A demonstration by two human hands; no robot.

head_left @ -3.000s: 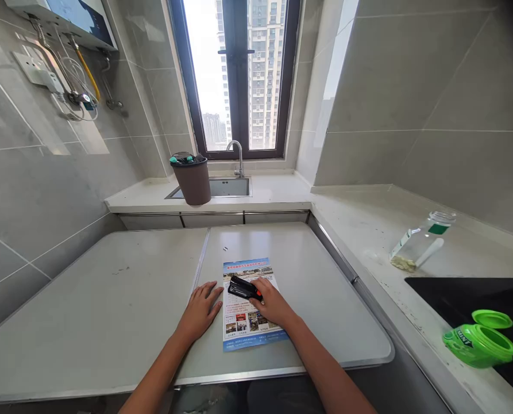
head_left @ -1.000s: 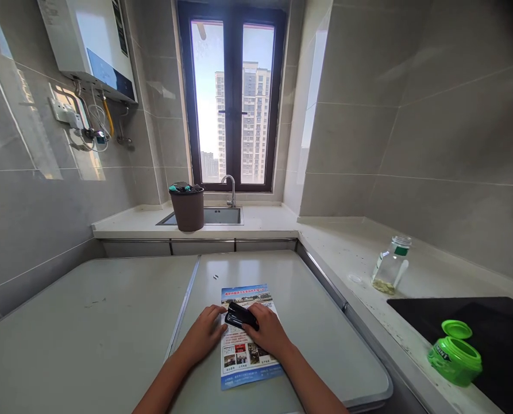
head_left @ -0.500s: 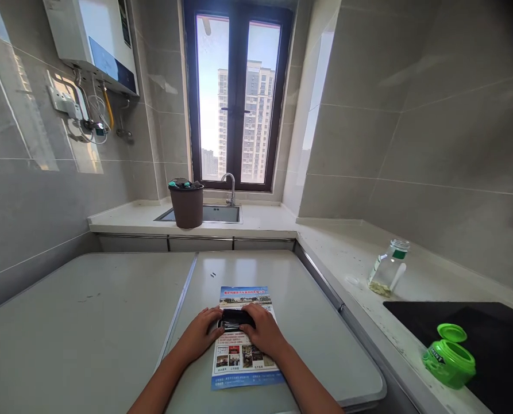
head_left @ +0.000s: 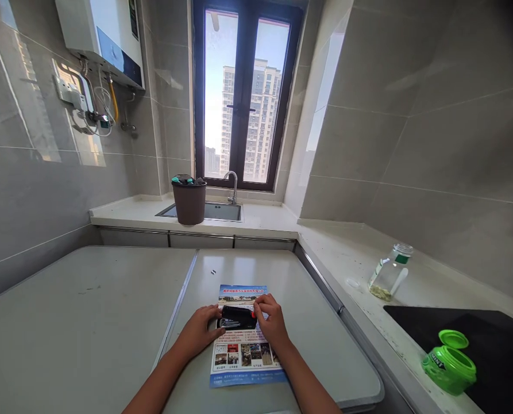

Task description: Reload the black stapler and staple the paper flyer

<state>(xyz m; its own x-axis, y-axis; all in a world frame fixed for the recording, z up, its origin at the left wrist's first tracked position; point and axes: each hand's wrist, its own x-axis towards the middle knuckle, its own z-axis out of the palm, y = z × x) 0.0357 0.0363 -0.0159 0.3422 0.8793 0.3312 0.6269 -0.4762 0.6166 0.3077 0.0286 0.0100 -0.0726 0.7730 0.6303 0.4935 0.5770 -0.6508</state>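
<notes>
A colourful printed flyer (head_left: 243,356) lies flat on the grey table (head_left: 88,322) in front of me. A small black stapler (head_left: 238,317) with a red end rests across the flyer's upper half. My left hand (head_left: 202,329) holds the stapler's left end, fingers curled against it. My right hand (head_left: 270,321) pinches the stapler's right end near the red part, fingers bent.
A brown bin (head_left: 189,198) stands on the counter beside the sink (head_left: 215,211) and tap (head_left: 234,185) under the window. On the right counter are a glass jar (head_left: 389,273), a black hob (head_left: 467,339) and an open green container (head_left: 449,363). Small staples (head_left: 213,271) lie on the table.
The stapler has turned from slanted to level across the flyer. My left hand came from beside the paper onto its left end; my right hand shifted from on top to its right end.
</notes>
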